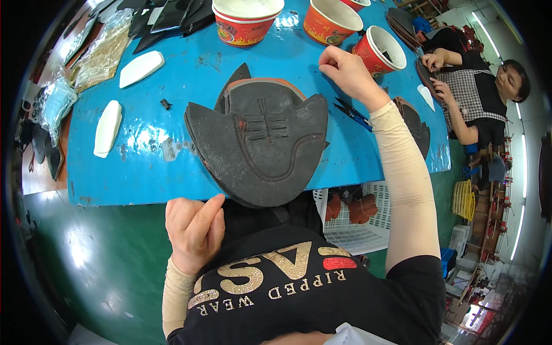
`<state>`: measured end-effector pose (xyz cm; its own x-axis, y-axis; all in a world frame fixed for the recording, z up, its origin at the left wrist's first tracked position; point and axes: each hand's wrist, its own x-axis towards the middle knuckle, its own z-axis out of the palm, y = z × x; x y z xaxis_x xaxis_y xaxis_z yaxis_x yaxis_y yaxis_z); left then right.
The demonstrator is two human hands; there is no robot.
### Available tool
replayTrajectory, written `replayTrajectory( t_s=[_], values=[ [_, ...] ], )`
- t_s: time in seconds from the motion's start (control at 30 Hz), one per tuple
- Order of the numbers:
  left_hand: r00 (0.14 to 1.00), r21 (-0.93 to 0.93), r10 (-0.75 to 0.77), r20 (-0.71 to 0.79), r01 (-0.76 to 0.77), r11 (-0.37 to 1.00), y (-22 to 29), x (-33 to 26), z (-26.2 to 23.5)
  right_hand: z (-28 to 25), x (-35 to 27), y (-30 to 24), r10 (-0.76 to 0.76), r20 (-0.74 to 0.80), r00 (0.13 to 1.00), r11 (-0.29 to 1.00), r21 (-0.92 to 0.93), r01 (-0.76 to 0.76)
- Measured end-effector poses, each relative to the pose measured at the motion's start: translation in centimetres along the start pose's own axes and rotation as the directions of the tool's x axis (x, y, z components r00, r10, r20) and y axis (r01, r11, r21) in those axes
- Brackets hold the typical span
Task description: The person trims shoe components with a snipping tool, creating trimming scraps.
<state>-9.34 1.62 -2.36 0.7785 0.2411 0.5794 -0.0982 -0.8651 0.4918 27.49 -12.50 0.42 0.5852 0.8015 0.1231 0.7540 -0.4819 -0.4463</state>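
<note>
A stack of dark grey shoe upper pieces (276, 152) with stitched lines lies in front of me, overhanging the blue table's near edge. My left hand (194, 230) is closed just off that edge, beside the stack's lower left. Its thumb and forefinger press together; anything between them is too small or hidden to make out. Over the table, my right hand (348, 75) is closed in a pinch beside a red paper tub (368, 53) with dark scraps inside. What that pinch holds, if anything, does not show. Below it lies a pair of dark-bladed, blue-handled snips (352, 112).
Two larger paper tubs (244, 29) stand at the back. White pads (108, 129) and a small black scrap (165, 104) lie left on the blue table (144, 167). More upper pieces (415, 123) sit right. A white basket (368, 230) stands underneath. A co-worker (477, 86) handles pieces at right.
</note>
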Motion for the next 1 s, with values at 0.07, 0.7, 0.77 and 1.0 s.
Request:
replayTrajectory(
  t_s=[0.07,0.7,0.77,1.0],
  values=[
    [1.000,-0.012,0.011,0.004,-0.011,1.000,0.0,0.2,0.0,0.1,0.1,-0.5,0.015,0.038,0.999,1.000,0.014,-0.016],
    [0.996,0.038,-0.057,-0.076,0.060,0.998,-0.1,-0.9,-1.6,5.7,10.2,-2.8,0.103,-0.213,0.972,0.979,-0.150,-0.137],
    [0.990,0.063,-0.104,-0.090,0.110,0.992,-0.1,-1.6,-2.1,5.8,11.1,-2.1,0.082,-0.263,0.961,0.971,-0.196,-0.136],
    [0.983,0.071,-0.166,-0.084,0.172,0.983,-0.4,-3.3,-2.1,6.3,12.6,-1.3,0.048,-0.184,0.982,0.961,-0.260,-0.096]
  ],
)
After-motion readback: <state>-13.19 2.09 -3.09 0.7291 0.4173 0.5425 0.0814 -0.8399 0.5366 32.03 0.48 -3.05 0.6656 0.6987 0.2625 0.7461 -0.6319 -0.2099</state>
